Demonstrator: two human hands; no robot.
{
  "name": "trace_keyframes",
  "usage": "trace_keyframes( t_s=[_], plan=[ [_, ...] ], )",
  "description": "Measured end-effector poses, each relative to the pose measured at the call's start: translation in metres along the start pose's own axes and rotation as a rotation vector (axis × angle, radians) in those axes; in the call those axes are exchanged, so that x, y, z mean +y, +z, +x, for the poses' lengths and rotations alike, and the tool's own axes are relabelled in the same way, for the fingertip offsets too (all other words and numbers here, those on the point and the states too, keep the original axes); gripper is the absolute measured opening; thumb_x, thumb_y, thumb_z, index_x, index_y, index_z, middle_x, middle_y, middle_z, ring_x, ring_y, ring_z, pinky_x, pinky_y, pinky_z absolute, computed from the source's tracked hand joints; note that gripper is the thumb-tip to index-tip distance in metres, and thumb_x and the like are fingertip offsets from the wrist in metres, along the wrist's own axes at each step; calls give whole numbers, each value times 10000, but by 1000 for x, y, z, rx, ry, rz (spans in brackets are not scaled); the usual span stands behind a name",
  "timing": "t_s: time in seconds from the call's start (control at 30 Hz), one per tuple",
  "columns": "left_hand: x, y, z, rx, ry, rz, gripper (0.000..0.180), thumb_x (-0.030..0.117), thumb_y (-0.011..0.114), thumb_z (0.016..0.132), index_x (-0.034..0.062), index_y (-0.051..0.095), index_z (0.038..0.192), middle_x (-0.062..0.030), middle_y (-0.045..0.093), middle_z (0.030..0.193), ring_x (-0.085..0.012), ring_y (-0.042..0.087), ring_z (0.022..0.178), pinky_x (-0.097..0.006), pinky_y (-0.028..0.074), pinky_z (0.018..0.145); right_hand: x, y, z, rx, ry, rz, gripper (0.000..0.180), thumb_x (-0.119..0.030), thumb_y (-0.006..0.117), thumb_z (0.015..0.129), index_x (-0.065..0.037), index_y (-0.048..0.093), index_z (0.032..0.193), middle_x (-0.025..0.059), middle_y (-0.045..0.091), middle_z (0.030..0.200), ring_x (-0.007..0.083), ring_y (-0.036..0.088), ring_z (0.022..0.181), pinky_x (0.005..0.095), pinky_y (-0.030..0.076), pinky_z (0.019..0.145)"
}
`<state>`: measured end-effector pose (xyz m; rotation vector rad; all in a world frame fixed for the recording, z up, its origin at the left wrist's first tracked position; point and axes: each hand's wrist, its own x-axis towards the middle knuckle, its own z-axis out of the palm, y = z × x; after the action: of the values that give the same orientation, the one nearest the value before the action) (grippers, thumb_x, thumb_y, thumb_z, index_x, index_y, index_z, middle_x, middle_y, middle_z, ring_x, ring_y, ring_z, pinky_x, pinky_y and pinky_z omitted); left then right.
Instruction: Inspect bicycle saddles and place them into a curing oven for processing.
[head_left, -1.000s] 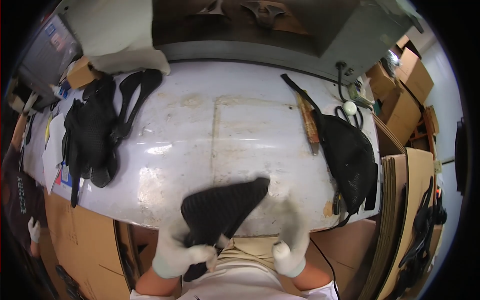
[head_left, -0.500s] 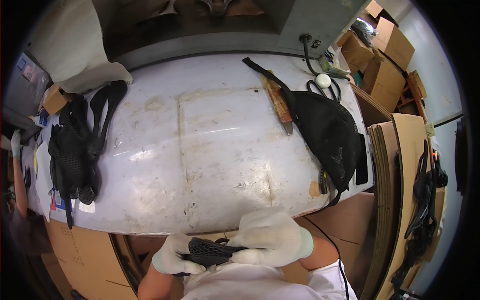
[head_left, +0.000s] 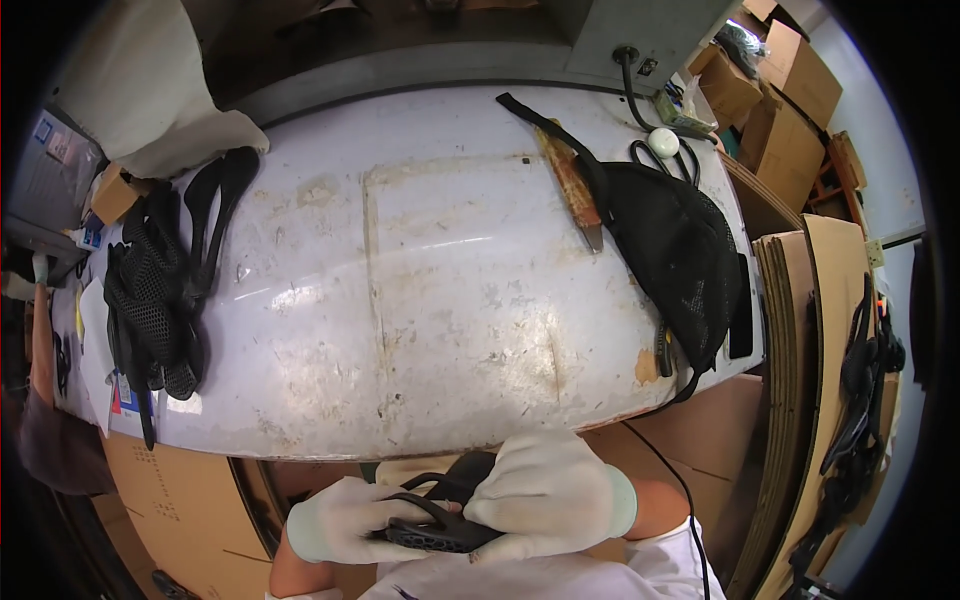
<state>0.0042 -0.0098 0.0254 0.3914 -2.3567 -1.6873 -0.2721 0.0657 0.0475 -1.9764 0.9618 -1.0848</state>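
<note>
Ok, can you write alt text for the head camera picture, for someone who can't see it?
Two white-gloved hands, left and right, hold a black mesh piece close to the body, below the edge of a worn white table. Black mesh pieces are piled at the table's left and right, with cardboard boxes around.

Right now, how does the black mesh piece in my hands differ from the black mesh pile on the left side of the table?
The black mesh piece is a single item, gripped between the left hand and right hand below the table edge and close to the body. The black mesh pile is several pieces with straps, lying loose and untouched on the tabletop. The held piece looks compact; the pile sprawls wide. Both are black mesh fabric.
</note>
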Motion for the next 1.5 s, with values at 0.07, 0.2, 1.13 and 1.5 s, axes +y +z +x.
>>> trace_keyframes(
  t_s=[0.07,0.2,1.13,1.5],
  plan=[
    [10,-4,4,-7,-1,66,379,257,856,821,44,738,1113,-84,781,1054,-253,697,657,-304,549,548,-2,4,-3,44,8,-15,326,-325,874,787,-35,738,850,57,697,784,222,628,634,326,483,587],
    [11,-4,6,11,8,125,357,252,827,820,44,732,1095,-72,771,1173,-246,722,726,-298,548,537,-5,10,-4,144,58,21,327,-308,875,782,-22,733,855,63,698,788,225,636,658,345,493,640],
    [43,21,23,183,-280,408,447,338,760,905,83,665,1259,-140,691,1049,-312,681,663,-368,550,559,13,10,-1,173,39,-74,362,-226,849,765,-26,693,1024,118,661,962,309,676,886,446,537,861],
    [41,21,30,154,-232,240,486,330,672,971,55,590,1363,-172,666,1022,-321,697,795,-384,574,629,2,20,-3,224,230,-233,475,-221,889,646,-37,600,975,130,606,960,299,624,818,416,529,755]
  ],
)
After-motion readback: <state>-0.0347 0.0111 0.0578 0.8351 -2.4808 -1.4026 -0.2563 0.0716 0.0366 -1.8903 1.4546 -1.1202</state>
